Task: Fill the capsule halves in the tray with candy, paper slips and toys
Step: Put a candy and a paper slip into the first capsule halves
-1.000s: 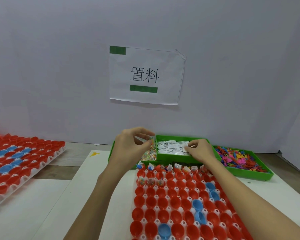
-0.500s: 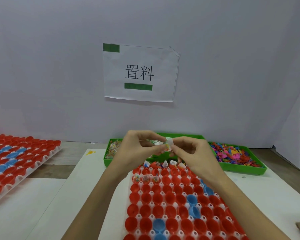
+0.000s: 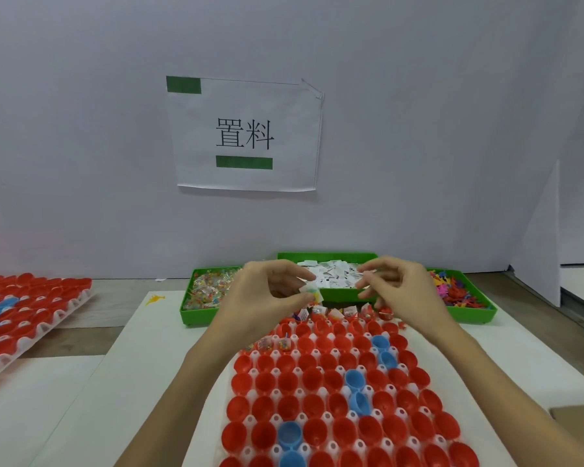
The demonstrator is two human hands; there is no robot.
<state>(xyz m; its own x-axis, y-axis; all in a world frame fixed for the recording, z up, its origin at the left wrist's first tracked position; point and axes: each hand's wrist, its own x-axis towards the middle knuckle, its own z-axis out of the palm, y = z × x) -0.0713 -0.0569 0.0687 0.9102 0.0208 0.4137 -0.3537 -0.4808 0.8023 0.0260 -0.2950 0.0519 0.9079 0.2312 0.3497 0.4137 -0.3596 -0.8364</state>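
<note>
A small clear candy packet with a white paper slip point(image 3: 311, 291) is pinched by the left hand point(image 3: 267, 298) above the far rows of the white tray of red and blue capsule halves point(image 3: 331, 392). Nothing is held by the right hand point(image 3: 398, 291), its fingers loosely curled just beside.

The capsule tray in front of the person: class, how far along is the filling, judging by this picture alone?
Early stage. Done: the far row holds slips and packets, and a few second-row cups hold candy. In hand: the left hand pinches a small candy packet; the right hand holds nothing visible. Left: most red and blue halves look empty.
</note>
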